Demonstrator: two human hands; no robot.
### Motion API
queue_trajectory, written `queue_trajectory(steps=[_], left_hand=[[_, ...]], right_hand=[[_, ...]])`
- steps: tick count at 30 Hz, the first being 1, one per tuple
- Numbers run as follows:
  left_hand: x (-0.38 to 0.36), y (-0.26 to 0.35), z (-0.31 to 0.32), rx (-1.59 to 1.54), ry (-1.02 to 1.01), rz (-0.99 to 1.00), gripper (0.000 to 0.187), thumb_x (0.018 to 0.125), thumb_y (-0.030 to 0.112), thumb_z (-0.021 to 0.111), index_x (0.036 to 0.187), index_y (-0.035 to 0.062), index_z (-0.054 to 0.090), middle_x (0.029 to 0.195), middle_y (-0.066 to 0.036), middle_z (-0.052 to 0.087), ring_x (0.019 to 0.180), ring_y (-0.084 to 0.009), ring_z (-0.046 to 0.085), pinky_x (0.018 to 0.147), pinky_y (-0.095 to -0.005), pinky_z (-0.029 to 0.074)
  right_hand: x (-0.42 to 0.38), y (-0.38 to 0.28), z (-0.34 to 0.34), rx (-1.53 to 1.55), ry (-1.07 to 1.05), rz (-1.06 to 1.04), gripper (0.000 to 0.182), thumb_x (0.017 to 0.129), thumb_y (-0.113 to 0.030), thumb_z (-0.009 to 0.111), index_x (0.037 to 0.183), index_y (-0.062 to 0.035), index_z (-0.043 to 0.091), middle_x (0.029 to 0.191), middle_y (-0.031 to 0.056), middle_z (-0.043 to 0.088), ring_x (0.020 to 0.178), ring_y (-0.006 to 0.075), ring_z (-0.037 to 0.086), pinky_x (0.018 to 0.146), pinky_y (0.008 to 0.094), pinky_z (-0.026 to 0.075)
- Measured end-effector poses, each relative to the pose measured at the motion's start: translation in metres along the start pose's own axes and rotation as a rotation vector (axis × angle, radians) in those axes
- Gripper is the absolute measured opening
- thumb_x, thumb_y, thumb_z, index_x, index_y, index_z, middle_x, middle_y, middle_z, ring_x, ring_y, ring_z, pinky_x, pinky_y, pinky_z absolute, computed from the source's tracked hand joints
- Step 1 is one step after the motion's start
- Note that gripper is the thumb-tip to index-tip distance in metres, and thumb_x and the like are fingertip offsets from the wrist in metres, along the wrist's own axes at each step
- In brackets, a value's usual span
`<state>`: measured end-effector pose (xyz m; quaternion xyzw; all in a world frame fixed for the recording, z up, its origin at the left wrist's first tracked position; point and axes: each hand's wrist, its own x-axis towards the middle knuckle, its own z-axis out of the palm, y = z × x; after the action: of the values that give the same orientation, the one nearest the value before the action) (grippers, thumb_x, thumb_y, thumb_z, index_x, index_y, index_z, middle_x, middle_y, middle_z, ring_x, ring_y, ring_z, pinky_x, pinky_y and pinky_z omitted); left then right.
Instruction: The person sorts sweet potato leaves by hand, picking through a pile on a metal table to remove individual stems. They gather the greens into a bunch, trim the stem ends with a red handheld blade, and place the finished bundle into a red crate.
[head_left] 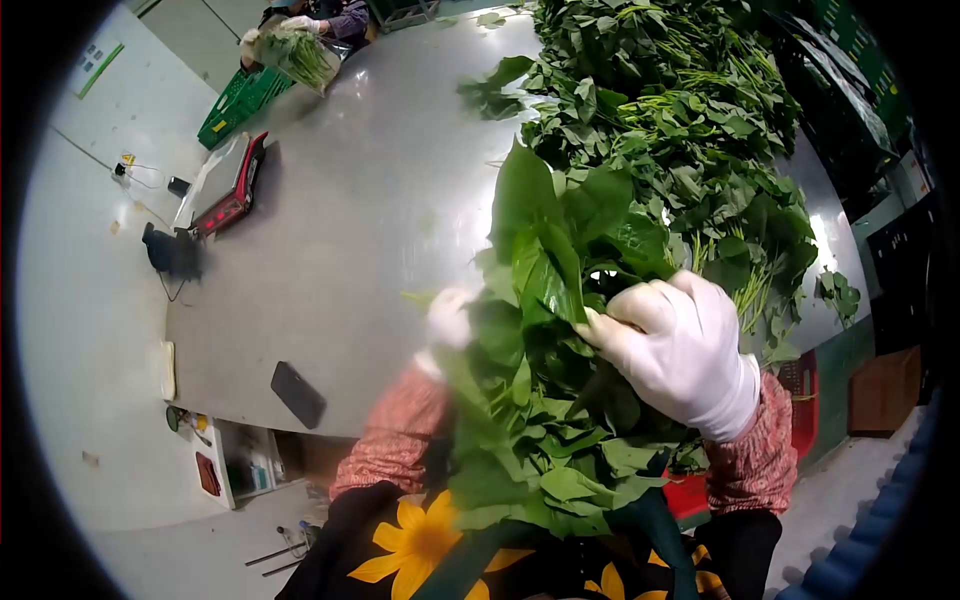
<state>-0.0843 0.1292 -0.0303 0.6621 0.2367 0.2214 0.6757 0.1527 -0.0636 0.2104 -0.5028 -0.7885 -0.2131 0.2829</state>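
Note:
A big bunch of leafy greens (545, 270) fills the space in front of my body, its broad leaves hanging down to my apron. My left hand (450, 320), white-gloved and blurred, is closed round the bunch at its left side; leaves cover part of it. On the other side my right hand (675, 345), also in a white glove, has its fingers curled with thumb and forefinger pinching leaves of the bunch. Beyond my hands, a long heap of the same greens (690, 130) lies on the metal table (350, 220), with pale stems showing among the leaves.
A red-edged scale (225, 190) stands at the table's left edge. A dark phone-like slab (298, 394) lies nearer me. At the far end another person's gloved hands (300, 25) hold bagged greens beside a green crate (235, 105). A red crate (800, 400) and cardboard box (885, 392) sit low right.

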Motion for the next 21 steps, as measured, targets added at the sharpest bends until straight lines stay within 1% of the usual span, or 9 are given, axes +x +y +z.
queue_trajectory(steps=[2,3,5,7,9,11,15,19,21], left_hand=[[0.004,0.032,0.012,0.817,0.429,0.765,0.023,0.073,0.005,0.066,0.096,0.0009,0.069,0.085,-0.011,0.067,0.075,-0.0278,0.063,0.065,-0.0380,0.051],[0.005,0.031,0.009,0.819,0.283,0.619,0.026,0.081,0.011,0.065,0.104,-0.0002,0.068,0.094,-0.012,0.069,0.080,-0.0257,0.067,0.072,-0.0366,0.055],[0.008,0.075,0.029,0.962,0.271,0.891,0.029,0.071,0.004,0.069,0.099,-0.0001,0.068,0.090,-0.012,0.067,0.076,-0.0297,0.064,0.063,-0.0392,0.050],[0.014,0.060,0.034,0.684,0.242,0.592,0.029,0.070,0.004,0.069,0.098,-0.0006,0.068,0.091,-0.011,0.067,0.076,-0.0298,0.065,0.064,-0.0397,0.052],[0.020,0.068,0.035,0.970,0.401,1.053,0.028,0.069,0.001,0.069,0.097,-0.0023,0.067,0.092,-0.012,0.067,0.079,-0.0306,0.066,0.069,-0.0396,0.056],[0.015,0.055,0.035,0.701,0.256,0.593,0.028,0.069,-0.002,0.068,0.097,-0.0031,0.067,0.092,-0.013,0.067,0.080,-0.0314,0.067,0.071,-0.0393,0.057],[0.009,0.081,0.042,0.886,0.191,0.834,0.024,0.072,-0.005,0.068,0.096,-0.0031,0.067,0.096,-0.014,0.069,0.085,-0.0311,0.069,0.072,-0.0386,0.058],[0.008,0.091,0.047,0.986,0.140,0.853,0.027,0.064,-0.002,0.070,0.090,0.0001,0.067,0.088,-0.010,0.067,0.080,-0.0271,0.068,0.067,-0.0347,0.057],[0.016,0.097,0.047,1.149,0.076,0.998,0.021,0.065,0.001,0.070,0.085,0.0027,0.064,0.081,-0.006,0.063,0.072,-0.0244,0.064,0.064,-0.0343,0.056]], right_hand=[[-0.003,-0.004,-0.009,-0.003,0.006,-0.007,0.032,0.072,-0.010,0.069,0.104,-0.0065,0.070,0.075,-0.0007,0.052,0.059,0.0143,0.051,0.051,0.0293,0.036],[-0.005,-0.005,-0.013,0.006,-0.004,0.007,0.033,0.073,-0.010,0.070,0.105,-0.0064,0.070,0.076,-0.0006,0.053,0.059,0.0143,0.052,0.051,0.0292,0.037],[-0.009,-0.006,-0.019,0.028,-0.007,0.045,0.034,0.072,-0.009,0.071,0.106,-0.0070,0.071,0.077,-0.0006,0.056,0.058,0.0146,0.053,0.050,0.0289,0.037],[-0.010,-0.005,-0.021,0.062,0.015,0.097,0.040,0.069,-0.009,0.074,0.108,-0.0092,0.071,0.075,-0.0008,0.058,0.058,0.0156,0.055,0.049,0.0289,0.037],[-0.006,-0.005,-0.019,0.110,0.035,0.197,0.034,0.066,-0.004,0.077,0.099,-0.0122,0.072,0.075,0.0017,0.060,0.057,0.0190,0.056,0.048,0.0310,0.040],[-0.003,0.002,-0.016,0.202,0.015,0.300,0.026,0.068,0.002,0.077,0.090,-0.0111,0.070,0.078,0.0058,0.061,0.058,0.0217,0.058,0.050,0.0323,0.045],[-0.004,0.009,-0.017,0.450,-0.089,0.541,0.018,0.075,-0.001,0.077,0.089,-0.0055,0.067,0.085,0.0081,0.063,0.066,0.0243,0.065,0.058,0.0315,0.051],[0.008,0.000,-0.018,0.314,-0.149,0.309,0.012,0.075,-0.008,0.073,0.084,-0.0111,0.065,0.087,0.0055,0.062,0.061,0.0242,0.063,0.055,0.0331,0.051],[0.007,0.001,-0.015,0.320,-0.186,0.262,0.024,0.068,-0.001,0.077,0.089,-0.0081,0.069,0.086,0.0078,0.066,0.067,0.0257,0.066,0.058,0.0326,0.052]])
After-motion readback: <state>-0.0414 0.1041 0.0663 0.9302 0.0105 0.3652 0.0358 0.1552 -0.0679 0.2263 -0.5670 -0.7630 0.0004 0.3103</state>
